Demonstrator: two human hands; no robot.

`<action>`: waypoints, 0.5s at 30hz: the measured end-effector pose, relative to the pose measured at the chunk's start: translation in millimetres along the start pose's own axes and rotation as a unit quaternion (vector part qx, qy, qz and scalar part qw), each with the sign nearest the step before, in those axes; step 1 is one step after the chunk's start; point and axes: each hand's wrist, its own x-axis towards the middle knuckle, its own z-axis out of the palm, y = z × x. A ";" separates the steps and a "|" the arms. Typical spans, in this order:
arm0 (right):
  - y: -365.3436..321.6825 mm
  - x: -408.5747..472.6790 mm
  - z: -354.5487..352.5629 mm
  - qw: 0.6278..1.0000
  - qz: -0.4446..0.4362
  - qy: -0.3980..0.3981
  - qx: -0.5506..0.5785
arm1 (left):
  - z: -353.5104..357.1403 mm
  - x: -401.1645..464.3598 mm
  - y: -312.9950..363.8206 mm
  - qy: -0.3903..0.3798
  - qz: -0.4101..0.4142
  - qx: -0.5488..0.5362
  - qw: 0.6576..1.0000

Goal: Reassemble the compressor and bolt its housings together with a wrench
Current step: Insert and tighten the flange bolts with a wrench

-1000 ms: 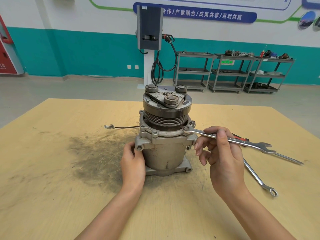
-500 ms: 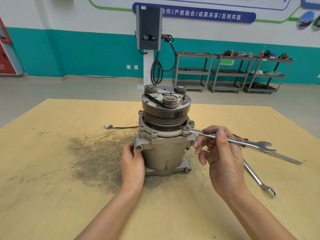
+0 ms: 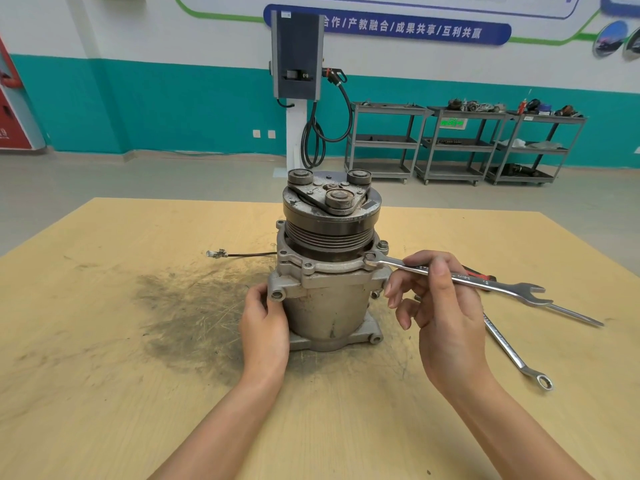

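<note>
The right hand (image 3: 446, 306) pinches the shank of a combination wrench (image 3: 460, 277) between thumb and curled fingers, its ring end seated on a bolt (image 3: 370, 257) at the right of the flange, while the left hand (image 3: 265, 323) wraps against the left side of the compressor (image 3: 329, 271), which stands upright at the middle of the wooden table (image 3: 104, 375). There are two wrenches, the held one and a second wrench (image 3: 512, 351) lying on the table to the right, beside one red-handled screwdriver (image 3: 568, 311) and one compressor. Against half a second ago both grips and the wrench's angle look almost unchanged.
</note>
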 end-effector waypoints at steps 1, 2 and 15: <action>0.2 -0.7 0.6 1.000 -0.009 -0.002 -0.005 | 0.0 0.0 0.2 0.000 0.001 0.000 1.000; 0.5 -1.3 1.0 1.000 -0.015 -0.003 -0.010 | 0.0 -0.1 0.5 0.000 0.001 0.001 1.000; 1.2 -4.5 2.6 0.997 -0.055 -0.018 -0.055 | -0.5 -0.7 1.4 -0.004 0.007 0.004 1.000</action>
